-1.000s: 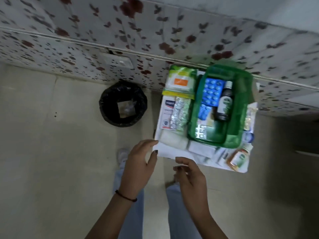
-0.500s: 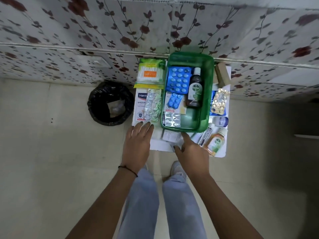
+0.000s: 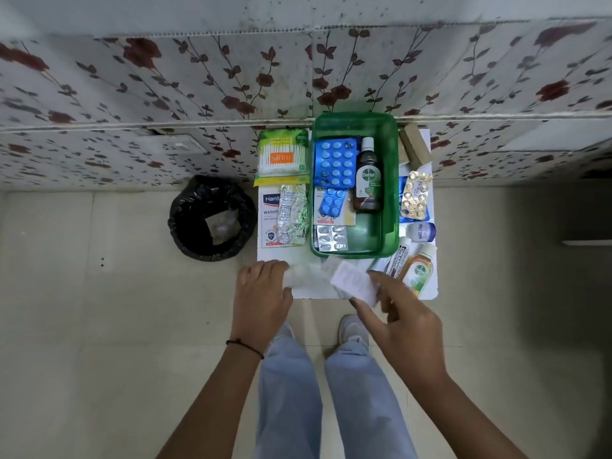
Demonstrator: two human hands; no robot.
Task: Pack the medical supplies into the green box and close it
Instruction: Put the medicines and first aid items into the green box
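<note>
The open green box (image 3: 391, 193) stands on a small white table (image 3: 318, 293) against the wall. Inside lie blue pill blisters (image 3: 336, 162), a dark Dettol bottle (image 3: 367, 175) and a silver blister (image 3: 331, 238). My left hand (image 3: 261, 293) curls over the left end of a white gauze roll (image 3: 306, 276) at the table's front edge. My right hand (image 3: 404, 319) pinches a white paper packet (image 3: 354, 282) just in front of the box. Outside the box lie a cotton-bud pack (image 3: 281, 157), a Hansaplast box (image 3: 269, 217), a foil strip (image 3: 293, 213), a gold blister (image 3: 415, 193), a small jar (image 3: 421, 231), an ointment tube (image 3: 399, 256) and an orange Dettol bottle (image 3: 419, 270).
A black-lined bin (image 3: 212, 217) stands on the floor left of the table. A brown block (image 3: 414, 145) lies at the table's back right corner. The flowered wall runs right behind the box. My legs and shoes are below the table's front edge.
The view steadied over the table. My left hand went from flat on the table to curled on the gauze roll. My right hand lifted the white packet off the table.
</note>
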